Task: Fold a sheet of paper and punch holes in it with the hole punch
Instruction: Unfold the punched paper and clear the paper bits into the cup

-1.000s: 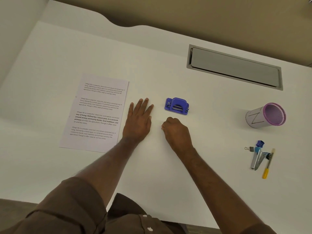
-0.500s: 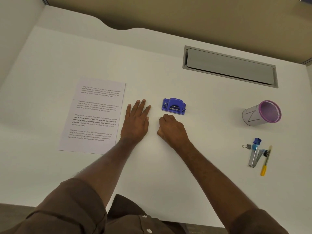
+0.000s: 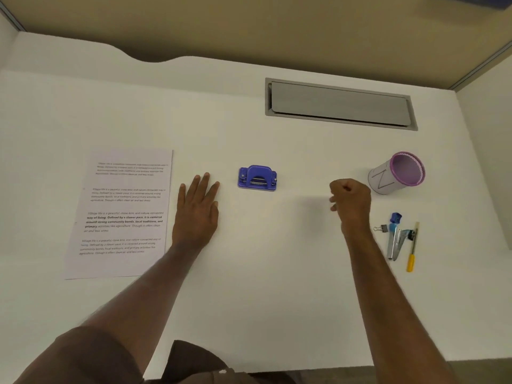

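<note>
Left hand (image 3: 197, 214) lies flat on the white desk (image 3: 263, 273), fingers together, just right of the printed white paper sheet (image 3: 122, 214) — unfolded. Small blue plastic hole punch (image 3: 257, 178) sits beyond, untouched. Right hand (image 3: 350, 202) is a closed empty fist near the purple-rimmed white pen cup (image 3: 396, 173).

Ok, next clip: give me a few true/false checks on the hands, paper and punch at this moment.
1. The sheet of paper lies flat and unfolded. True.
2. The left hand rests on the paper. False: it lies flat on the desk beside it.
3. The right hand grips the hole punch. False: it is a closed fist, apart from the punch.
4. The pen cup lies on its side. True.
</note>
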{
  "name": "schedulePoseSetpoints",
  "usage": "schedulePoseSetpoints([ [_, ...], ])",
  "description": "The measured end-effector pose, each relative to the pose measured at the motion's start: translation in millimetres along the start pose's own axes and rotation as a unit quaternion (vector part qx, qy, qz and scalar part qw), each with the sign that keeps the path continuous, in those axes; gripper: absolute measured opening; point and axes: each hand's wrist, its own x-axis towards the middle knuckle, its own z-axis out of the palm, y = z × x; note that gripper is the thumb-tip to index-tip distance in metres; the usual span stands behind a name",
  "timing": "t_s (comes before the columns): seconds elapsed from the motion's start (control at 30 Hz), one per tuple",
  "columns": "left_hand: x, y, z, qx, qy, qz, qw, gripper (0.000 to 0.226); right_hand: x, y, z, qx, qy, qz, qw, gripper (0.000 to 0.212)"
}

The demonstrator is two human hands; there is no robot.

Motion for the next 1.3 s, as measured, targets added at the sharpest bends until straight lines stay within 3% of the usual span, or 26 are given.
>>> schedulePoseSetpoints([
  [0.23,1.2,2.3,-1.6,-0.008,0.009,0.003,1.0,0.053,90.3,-19.4,-123.5,-0.069,0.176,-0.02,0.982,0.032],
  [0.7,3.4,7.1,-5.7,-0.007,-0.01,-0.006,1.0,0.054,129.7,-14.0,-154.4,-0.147,0.106,0.063,0.981,0.024],
  [1.03,3.2,7.9,-5.6,-0.011,-0.005,-0.005,1.0,0.053,116.3,-23.6,-162.6,0.069,0.08,0.122,0.987,0.021],
  [1.2,4.1,3.1,1.3,-0.003,0.012,0.003,1.0,0.053,93.6,-33.5,-162.8,0.277,-0.009,0.116,0.954,0.009],
  [1.3,4.8,5.0,3.1,-0.004,0.022,0.007,1.0,0.052,67.9,-36.2,-148.8,0.319,-0.067,0.08,0.942,0.005],
])
